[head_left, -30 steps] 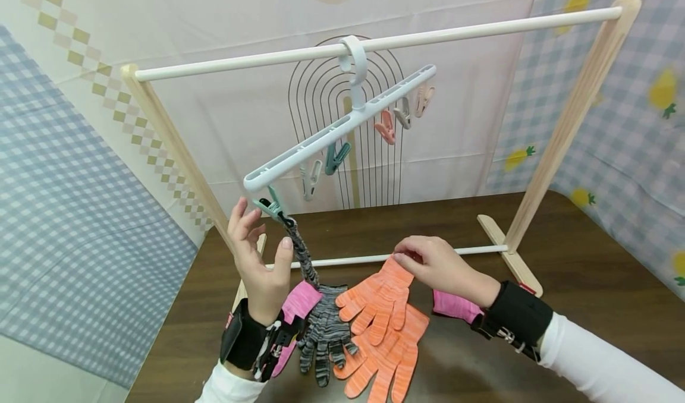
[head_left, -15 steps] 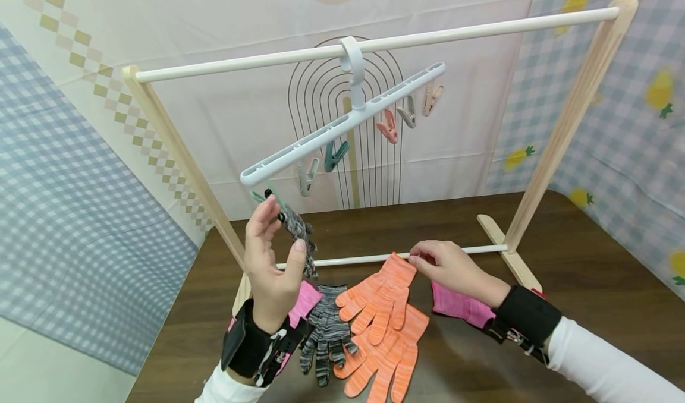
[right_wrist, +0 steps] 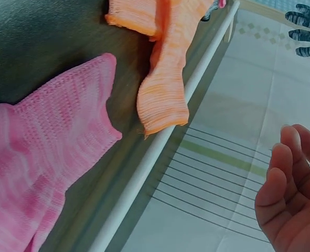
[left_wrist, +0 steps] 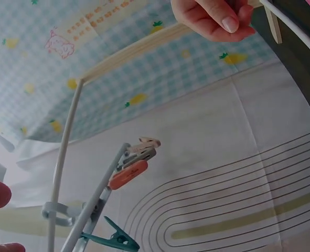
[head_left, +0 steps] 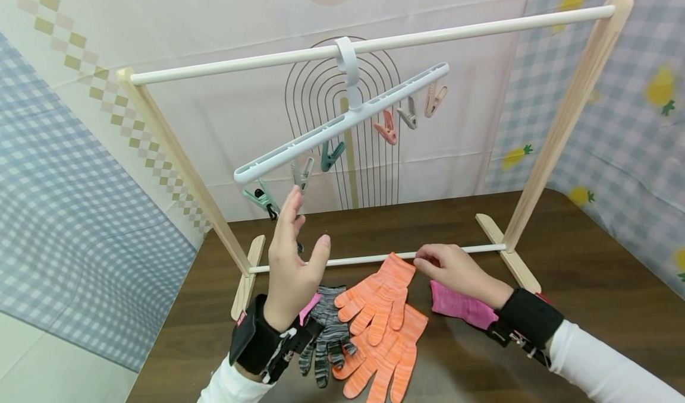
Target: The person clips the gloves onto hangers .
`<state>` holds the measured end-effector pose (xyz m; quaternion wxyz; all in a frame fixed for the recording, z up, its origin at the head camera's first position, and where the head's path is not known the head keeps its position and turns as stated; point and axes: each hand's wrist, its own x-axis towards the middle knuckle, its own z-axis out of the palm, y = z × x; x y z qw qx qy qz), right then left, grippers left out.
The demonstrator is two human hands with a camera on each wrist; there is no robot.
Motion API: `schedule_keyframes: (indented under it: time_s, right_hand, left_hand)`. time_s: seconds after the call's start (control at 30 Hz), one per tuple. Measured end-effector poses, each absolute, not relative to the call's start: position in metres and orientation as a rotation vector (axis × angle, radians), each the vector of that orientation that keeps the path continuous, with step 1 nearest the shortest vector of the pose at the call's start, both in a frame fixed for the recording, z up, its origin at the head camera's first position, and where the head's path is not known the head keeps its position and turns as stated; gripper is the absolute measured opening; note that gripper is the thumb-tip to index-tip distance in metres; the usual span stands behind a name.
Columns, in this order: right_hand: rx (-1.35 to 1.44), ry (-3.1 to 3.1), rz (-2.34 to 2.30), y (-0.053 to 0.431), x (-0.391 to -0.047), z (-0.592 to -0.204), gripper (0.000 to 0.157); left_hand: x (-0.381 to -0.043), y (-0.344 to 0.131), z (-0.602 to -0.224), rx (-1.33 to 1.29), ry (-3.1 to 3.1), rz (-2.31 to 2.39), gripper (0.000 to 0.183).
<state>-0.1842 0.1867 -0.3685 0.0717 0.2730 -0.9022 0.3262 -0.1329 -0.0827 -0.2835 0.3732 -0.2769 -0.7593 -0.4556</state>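
Observation:
My left hand is raised in front of the hanger's left end, fingers straight and thumb apart. A mint clothespin hangs there, with a small black piece in its grip. The hanging grey knit glove shows its fingers in the right wrist view; in the head view my left hand mostly hides it. My right hand hovers beside the cuff of an orange glove, fingers loosely curled and holding nothing. A second orange glove and a grey glove lie on the table.
A white hanger hooks over the rack's top rail. More clothespins hang from it, including a teal one and a coral one. Pink fabric lies under my right wrist. The lower rail crosses behind the gloves.
My left hand has moved right and up, across the hanging grey glove. The hanger has turned slightly, its left end nearer. My right hand has drawn slightly right, away from the orange cuff.

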Motion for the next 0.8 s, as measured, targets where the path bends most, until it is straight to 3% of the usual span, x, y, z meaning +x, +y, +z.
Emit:
schedule_keyframes:
  time_s: [0.8]
  right_hand:
    - [0.724,-2.801,0.989,0.203,-0.190,-0.386,0.012]
  left_hand:
    - [-0.169,-0.097,-0.268,-0.469,-2.121,-1.394,0.065]
